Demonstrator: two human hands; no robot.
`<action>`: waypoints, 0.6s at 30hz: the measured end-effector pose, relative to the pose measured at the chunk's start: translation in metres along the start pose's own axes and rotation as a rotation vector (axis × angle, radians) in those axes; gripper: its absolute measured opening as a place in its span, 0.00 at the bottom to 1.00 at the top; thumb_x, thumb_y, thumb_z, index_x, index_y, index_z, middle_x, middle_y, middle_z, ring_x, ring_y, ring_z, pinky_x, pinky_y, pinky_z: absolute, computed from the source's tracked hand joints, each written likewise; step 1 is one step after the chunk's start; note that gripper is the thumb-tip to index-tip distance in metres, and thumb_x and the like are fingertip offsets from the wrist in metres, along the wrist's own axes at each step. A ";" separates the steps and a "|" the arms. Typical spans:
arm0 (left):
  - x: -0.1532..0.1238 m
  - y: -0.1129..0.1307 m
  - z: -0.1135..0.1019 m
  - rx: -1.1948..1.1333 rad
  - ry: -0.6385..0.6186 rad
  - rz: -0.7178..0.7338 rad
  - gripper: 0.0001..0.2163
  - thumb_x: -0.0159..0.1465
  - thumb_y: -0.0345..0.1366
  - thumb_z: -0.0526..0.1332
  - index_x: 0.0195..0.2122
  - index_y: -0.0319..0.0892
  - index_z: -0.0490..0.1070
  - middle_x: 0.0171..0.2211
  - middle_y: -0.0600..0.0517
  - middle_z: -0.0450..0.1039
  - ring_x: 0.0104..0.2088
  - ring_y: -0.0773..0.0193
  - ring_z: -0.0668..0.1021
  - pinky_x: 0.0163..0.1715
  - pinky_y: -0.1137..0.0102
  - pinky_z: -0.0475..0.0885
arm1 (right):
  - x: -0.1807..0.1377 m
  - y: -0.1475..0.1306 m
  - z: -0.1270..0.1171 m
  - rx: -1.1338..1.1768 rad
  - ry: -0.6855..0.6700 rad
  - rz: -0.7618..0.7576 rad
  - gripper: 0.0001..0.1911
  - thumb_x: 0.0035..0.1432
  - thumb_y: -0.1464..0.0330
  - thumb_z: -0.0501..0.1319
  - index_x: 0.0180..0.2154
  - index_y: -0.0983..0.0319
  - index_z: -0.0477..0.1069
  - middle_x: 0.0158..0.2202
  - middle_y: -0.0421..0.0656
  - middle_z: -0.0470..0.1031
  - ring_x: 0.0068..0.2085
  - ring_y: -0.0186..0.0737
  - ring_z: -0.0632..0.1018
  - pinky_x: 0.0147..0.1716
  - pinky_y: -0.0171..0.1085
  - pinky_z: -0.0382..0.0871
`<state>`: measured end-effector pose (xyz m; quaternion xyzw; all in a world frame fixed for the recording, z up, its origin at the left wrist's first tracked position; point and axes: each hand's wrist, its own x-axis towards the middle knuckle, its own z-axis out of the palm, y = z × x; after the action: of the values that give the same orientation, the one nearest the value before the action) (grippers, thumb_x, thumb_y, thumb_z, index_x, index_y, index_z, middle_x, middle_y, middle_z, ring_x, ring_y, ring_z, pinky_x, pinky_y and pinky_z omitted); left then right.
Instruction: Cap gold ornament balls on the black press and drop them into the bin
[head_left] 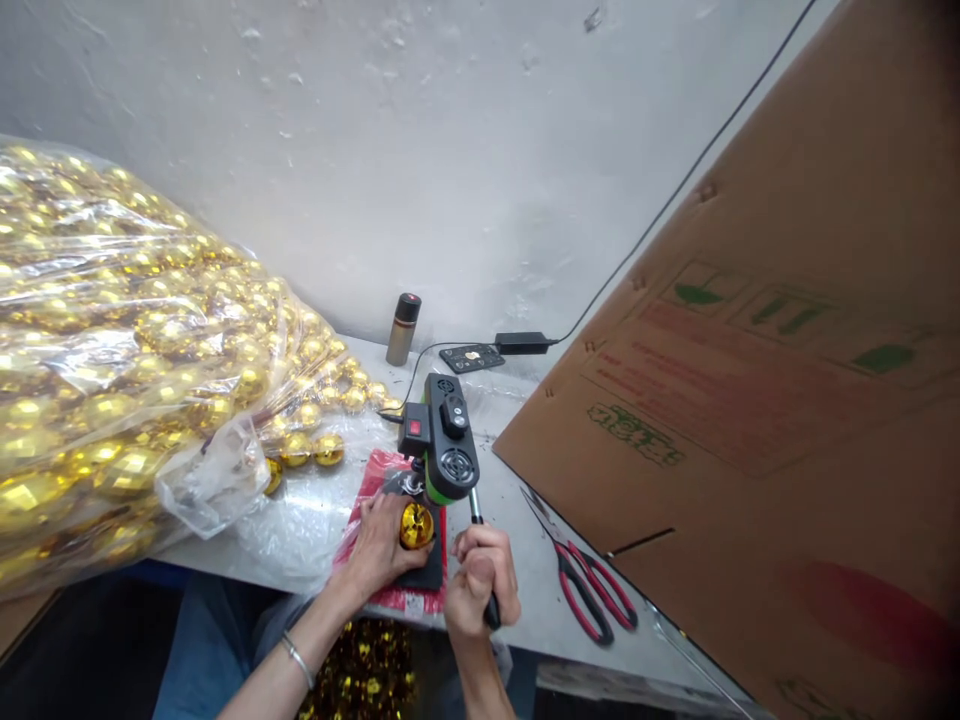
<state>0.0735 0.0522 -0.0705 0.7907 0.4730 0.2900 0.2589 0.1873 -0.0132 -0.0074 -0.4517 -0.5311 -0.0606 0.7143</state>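
My left hand (381, 545) is closed around a shiny gold ball (416, 526), keeping it low on the black base (429, 577) of a small machine. Just above the ball is the machine's black and green head (452, 440), which has round vents and a side box with a red switch (415, 427). A metal lever with a black grip (492, 612) comes off the machine's right side, and my right hand (481, 580) is wrapped around it. Under the base lies a red plastic sheet (386, 468). The contact between ball and machine head is hidden.
A big clear bag of gold balls (150, 350) fills the left, with loose balls (328, 450) at its mouth. Behind stand a bottle (403, 330), a phone (471, 358) and a power adapter (523, 343). Red-handled scissors (592, 590) lie beside a large cardboard box (750, 400) on the right.
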 end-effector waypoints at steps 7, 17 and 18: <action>0.000 0.003 -0.002 0.024 0.000 -0.002 0.21 0.55 0.39 0.71 0.50 0.43 0.74 0.45 0.46 0.78 0.49 0.46 0.77 0.51 0.54 0.67 | -0.006 0.001 0.005 0.033 0.019 0.045 0.16 0.72 0.69 0.50 0.28 0.58 0.62 0.28 0.37 0.65 0.28 0.35 0.70 0.29 0.38 0.68; -0.001 0.004 -0.003 0.018 -0.008 -0.011 0.21 0.55 0.38 0.71 0.50 0.42 0.74 0.47 0.44 0.78 0.51 0.44 0.77 0.53 0.53 0.67 | -0.019 0.011 0.002 -0.002 -0.038 -0.041 0.18 0.74 0.66 0.50 0.28 0.59 0.64 0.29 0.37 0.69 0.30 0.35 0.73 0.33 0.38 0.70; 0.000 0.004 -0.003 0.020 -0.010 -0.013 0.22 0.55 0.37 0.71 0.50 0.41 0.74 0.47 0.44 0.78 0.52 0.43 0.77 0.53 0.52 0.67 | -0.018 0.010 0.003 -0.004 -0.034 -0.046 0.19 0.75 0.66 0.49 0.28 0.58 0.63 0.29 0.37 0.68 0.29 0.34 0.73 0.33 0.38 0.70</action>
<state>0.0734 0.0511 -0.0656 0.7916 0.4797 0.2797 0.2551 0.1834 -0.0125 -0.0273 -0.4418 -0.5533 -0.0702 0.7027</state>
